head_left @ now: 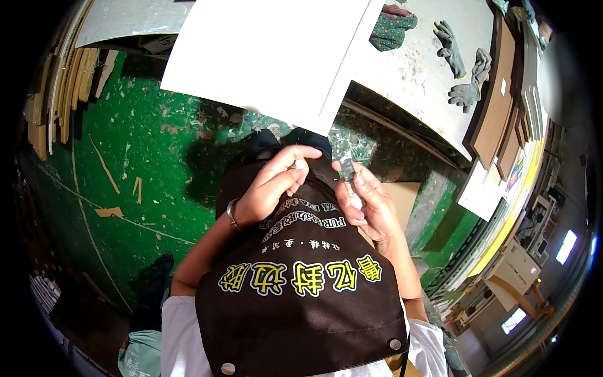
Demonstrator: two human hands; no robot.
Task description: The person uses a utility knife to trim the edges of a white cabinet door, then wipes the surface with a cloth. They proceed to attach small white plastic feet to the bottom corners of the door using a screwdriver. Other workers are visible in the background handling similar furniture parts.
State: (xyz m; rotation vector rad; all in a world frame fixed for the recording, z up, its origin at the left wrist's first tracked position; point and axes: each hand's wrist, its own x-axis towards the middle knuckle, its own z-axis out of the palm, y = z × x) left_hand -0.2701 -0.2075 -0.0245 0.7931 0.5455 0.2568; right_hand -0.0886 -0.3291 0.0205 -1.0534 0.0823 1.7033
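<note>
My left hand [271, 183] is held in front of my dark apron [301, 320]. Its index finger points to the right while the thumb and other fingers curl together; a small pale glint shows between them, too small to name. Across from it, my right hand [375, 204] grips a small flat grey blade [347, 168] that sticks up past the fingertips. A whitish part, perhaps its handle, shows lower down in the same grip. The hands are apart. Just beyond them lies a large white panel [264, 56], its near corner close to my fingers.
Grey work gloves [449, 49] and a patterned cloth [392, 28] lie on the pale worktable [421, 88]. Brown boards [493, 107] are stacked at the right, wooden strips [69, 81] at the left. Scraps [110, 212] litter the green floor [144, 163]. Another person's sleeve [141, 352] shows lower left.
</note>
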